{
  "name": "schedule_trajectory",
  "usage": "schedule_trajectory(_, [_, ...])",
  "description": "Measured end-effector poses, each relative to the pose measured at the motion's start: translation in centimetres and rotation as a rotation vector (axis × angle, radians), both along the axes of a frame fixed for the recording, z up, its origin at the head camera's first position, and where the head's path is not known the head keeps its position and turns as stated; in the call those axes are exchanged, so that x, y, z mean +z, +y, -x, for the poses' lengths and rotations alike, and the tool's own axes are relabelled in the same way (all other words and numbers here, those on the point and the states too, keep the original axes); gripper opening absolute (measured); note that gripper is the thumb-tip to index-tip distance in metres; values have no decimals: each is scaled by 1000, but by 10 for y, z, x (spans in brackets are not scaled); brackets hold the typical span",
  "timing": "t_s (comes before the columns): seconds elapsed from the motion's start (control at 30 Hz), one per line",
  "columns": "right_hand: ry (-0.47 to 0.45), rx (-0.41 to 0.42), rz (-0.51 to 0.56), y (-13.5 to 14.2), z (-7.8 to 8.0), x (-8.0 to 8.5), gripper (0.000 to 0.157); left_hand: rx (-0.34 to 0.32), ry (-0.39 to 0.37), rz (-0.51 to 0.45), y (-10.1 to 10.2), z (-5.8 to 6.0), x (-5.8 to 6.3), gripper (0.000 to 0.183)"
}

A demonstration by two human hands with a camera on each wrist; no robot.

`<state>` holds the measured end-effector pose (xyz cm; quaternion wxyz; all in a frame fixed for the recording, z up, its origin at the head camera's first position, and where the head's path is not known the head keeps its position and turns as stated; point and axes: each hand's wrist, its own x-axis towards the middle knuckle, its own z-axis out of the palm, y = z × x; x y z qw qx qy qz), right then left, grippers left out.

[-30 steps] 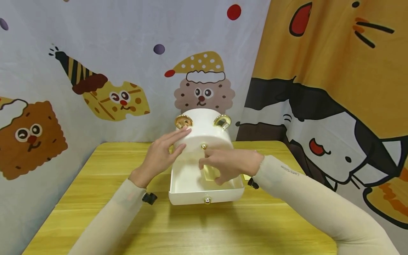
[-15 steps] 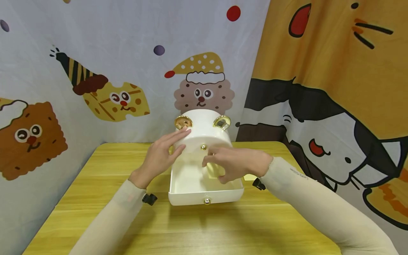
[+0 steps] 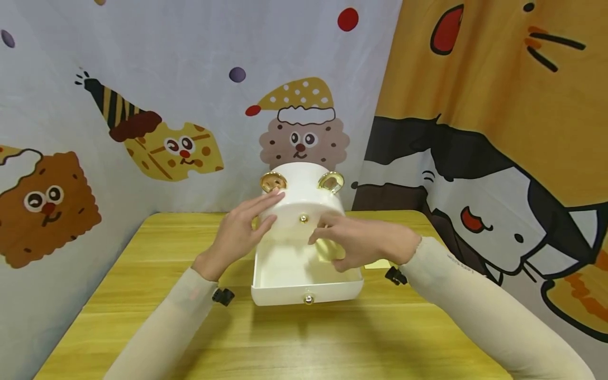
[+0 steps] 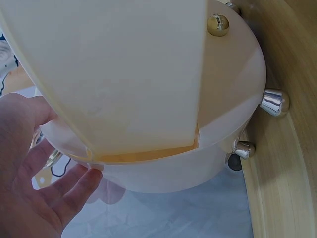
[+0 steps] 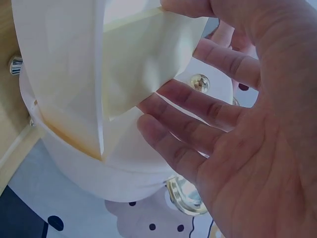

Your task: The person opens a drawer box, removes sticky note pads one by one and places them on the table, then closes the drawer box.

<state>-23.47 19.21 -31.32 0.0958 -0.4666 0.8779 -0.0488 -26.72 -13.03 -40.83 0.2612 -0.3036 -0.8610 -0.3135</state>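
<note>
A white drawer box [image 3: 304, 184] with gold ears stands on the table, its lower drawer [image 3: 280, 266] pulled out toward me. My left hand [image 3: 239, 224] rests on the box's left side, fingertips near the gold ear; in the left wrist view its fingers touch the rounded edge beside the drawer. Over the drawer's right part, my right hand [image 3: 363, 240] pinches a pale yellow sticky note [image 3: 326, 250] between thumb and fingers. The right wrist view shows the note [image 5: 143, 59] slightly bent, beside the drawer wall; whether it is one sheet or several I cannot tell.
Another pale yellow paper [image 3: 378, 264] lies on the wooden table [image 3: 190, 338], right of the drawer. Gold knobs [image 3: 309, 300] stick out from the drawer fronts. Silver feet [image 4: 275, 102] support the box. A printed curtain [image 3: 190, 53] hangs close behind the table.
My right hand has moved to the right across the drawer with the sticky note, uncovering more of the drawer floor. The left hand and the box have stayed put.
</note>
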Motion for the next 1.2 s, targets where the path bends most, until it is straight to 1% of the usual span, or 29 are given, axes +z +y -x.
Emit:
schedule_trajectory(0.43, [2,-6,59,17,-4,2,61,-4,5,-9,0,-1,-4,55])
schedule_trajectory(0.73, [21,-30,89,29,-6,10,60,-11,18,-9,1,1,-1,56])
schedule_trajectory(1.0, [26,-54,109,39,-7,11,60,-17,10,-18,1,-2,1,56])
schedule_trajectory(1.2, [43,-59,122,47,-5,8,60,-14,16,-17,1,-2,1,56])
